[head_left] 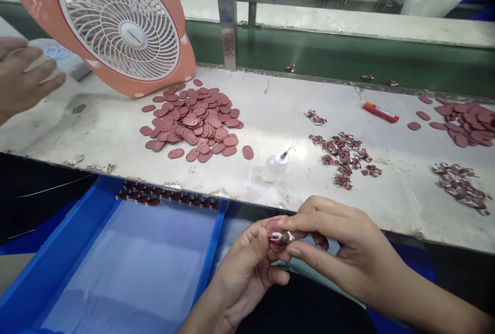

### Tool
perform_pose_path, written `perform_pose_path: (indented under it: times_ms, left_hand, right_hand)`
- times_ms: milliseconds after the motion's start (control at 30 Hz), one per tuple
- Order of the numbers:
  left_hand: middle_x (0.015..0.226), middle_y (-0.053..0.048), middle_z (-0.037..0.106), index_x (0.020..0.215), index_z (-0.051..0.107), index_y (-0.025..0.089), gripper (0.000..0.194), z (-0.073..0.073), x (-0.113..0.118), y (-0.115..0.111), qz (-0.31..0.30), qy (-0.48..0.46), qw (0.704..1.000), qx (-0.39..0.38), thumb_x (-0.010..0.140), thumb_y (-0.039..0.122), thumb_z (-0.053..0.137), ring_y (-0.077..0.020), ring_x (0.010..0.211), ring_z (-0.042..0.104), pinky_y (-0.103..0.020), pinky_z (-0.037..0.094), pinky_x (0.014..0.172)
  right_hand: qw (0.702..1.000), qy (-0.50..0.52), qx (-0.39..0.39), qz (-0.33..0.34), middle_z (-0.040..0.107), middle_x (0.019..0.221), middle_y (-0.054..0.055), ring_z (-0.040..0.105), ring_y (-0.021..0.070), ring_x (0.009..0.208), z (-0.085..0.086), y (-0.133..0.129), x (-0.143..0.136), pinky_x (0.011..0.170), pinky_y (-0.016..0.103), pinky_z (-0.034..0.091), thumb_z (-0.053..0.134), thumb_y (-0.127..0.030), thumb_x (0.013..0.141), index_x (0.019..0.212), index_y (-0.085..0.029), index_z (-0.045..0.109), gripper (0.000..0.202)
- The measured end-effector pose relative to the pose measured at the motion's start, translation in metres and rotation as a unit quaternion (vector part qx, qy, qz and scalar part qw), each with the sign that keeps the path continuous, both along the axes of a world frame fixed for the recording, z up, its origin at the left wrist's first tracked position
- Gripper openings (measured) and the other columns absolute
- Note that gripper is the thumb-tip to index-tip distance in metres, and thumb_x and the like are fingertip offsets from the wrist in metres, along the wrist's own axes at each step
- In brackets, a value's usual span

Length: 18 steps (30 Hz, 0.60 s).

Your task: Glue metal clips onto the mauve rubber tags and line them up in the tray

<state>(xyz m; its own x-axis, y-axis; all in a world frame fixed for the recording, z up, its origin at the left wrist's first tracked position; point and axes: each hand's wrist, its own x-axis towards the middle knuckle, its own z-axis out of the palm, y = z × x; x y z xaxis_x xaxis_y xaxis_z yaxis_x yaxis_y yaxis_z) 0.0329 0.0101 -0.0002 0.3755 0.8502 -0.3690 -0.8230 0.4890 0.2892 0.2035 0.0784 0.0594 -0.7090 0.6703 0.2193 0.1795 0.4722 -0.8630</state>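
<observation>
My left hand (251, 267) pinches a reddish-brown oval disc (274, 226) between thumb and fingers, in front of the bench edge. A small painted figurine (285, 237), dark brown and white, lies against the disc's face. The thumb and fingers of my right hand (340, 241) close on the figurine. Beyond my hands a squeeze bottle (275, 166) with a thin dark needle tip leans on the bench. Loose oval discs (201, 122) are heaped to the left, and similar figurines (342, 153) lie in a cluster to the right.
An orange fan (185, 24) stands at the back left. A blue tray (211, 256) below the bench holds rows of assembled pieces (166, 195). Another person's hand (27, 73) is at far left. A red box (381, 112), more discs (467, 120) and figurines (462, 187) lie right; behind runs a green conveyor (328, 61).
</observation>
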Motion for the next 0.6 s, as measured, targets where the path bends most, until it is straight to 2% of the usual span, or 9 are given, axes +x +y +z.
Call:
perform_pose_path:
  times_ms: [100,200,267,300,367,433,500,600]
  left_hand:
    - [0.08,-0.002,0.067,0.102,0.073,0.015,0.032,0.0,-0.002,0.003,-0.001,0.024,1.0,-0.003,0.079,0.039,0.074,-0.0078,0.068,0.063,-0.014,0.056,0.052]
    - [0.085,-0.005,0.068,0.109,0.071,0.016,0.049,0.0,-0.003,0.006,-0.009,0.045,0.999,-0.002,0.075,0.05,0.074,-0.0115,0.073,0.065,-0.017,0.056,0.053]
    - [0.089,-0.006,0.068,0.111,0.069,0.018,0.054,0.001,-0.002,0.005,0.015,0.088,0.996,-0.009,0.073,0.055,0.074,-0.0127,0.075,0.064,-0.018,0.055,0.052]
    - [0.088,-0.004,0.068,0.108,0.069,0.019,0.05,0.001,-0.001,0.004,0.047,0.125,0.991,-0.015,0.072,0.054,0.075,-0.0118,0.072,0.063,-0.017,0.054,0.051]
    - [0.078,0.0,0.065,0.093,0.069,0.021,0.039,0.001,0.001,0.001,0.121,0.209,0.97,-0.013,0.07,0.049,0.079,-0.0084,0.061,0.057,-0.016,0.049,0.048]
    - [0.072,0.002,0.061,0.082,0.067,0.02,0.035,0.002,0.003,-0.001,0.155,0.273,0.949,0.01,0.064,0.045,0.084,-0.0061,0.053,0.049,-0.017,0.046,0.047]
    - [0.069,0.003,0.059,0.075,0.065,0.019,0.038,0.005,0.006,0.0,0.155,0.311,0.937,0.036,0.059,0.045,0.087,-0.0053,0.05,0.045,-0.017,0.044,0.045]
    - [0.067,0.003,0.057,0.067,0.062,0.019,0.039,0.01,0.009,0.005,0.168,0.347,0.922,0.033,0.057,0.048,0.087,-0.0044,0.048,0.043,-0.017,0.041,0.043]
  right_hand:
    - [1.0,0.018,-0.005,0.006,0.057,0.094,0.0,0.054,0.0079,0.08,-0.001,0.002,-0.003,0.073,0.014,0.046,0.061,-0.007,0.097,0.122,-0.024,0.063,0.031]
    - [0.999,0.033,0.023,-0.015,0.057,0.092,0.001,0.055,0.0085,0.079,-0.004,0.0,-0.005,0.071,0.015,0.047,0.059,-0.009,0.098,0.12,-0.021,0.063,0.025]
    - [0.993,0.039,0.092,-0.057,0.055,0.09,0.002,0.054,0.0093,0.076,-0.008,-0.004,-0.005,0.067,0.017,0.047,0.057,-0.008,0.098,0.118,-0.017,0.062,0.022]
    - [0.985,0.036,0.144,-0.087,0.054,0.089,0.003,0.054,0.0101,0.075,-0.01,-0.005,-0.006,0.065,0.018,0.047,0.057,-0.006,0.097,0.117,-0.015,0.061,0.023]
    - [0.956,0.016,0.262,-0.133,0.055,0.089,0.005,0.053,0.0126,0.073,-0.017,-0.008,-0.006,0.062,0.022,0.046,0.058,-0.003,0.095,0.12,-0.011,0.059,0.027]
    - [0.926,-0.003,0.348,-0.145,0.057,0.087,0.007,0.053,0.0152,0.071,-0.024,-0.009,-0.009,0.06,0.026,0.045,0.06,-0.003,0.094,0.123,-0.008,0.058,0.029]
    - [0.913,-0.01,0.383,-0.137,0.058,0.084,0.007,0.053,0.0154,0.067,-0.028,-0.011,-0.012,0.057,0.026,0.044,0.059,-0.006,0.096,0.121,-0.008,0.059,0.025]
    - [0.904,-0.034,0.398,-0.151,0.06,0.084,0.007,0.056,0.0128,0.065,-0.026,-0.021,-0.015,0.057,0.021,0.046,0.057,-0.023,0.101,0.11,-0.009,0.067,0.019]
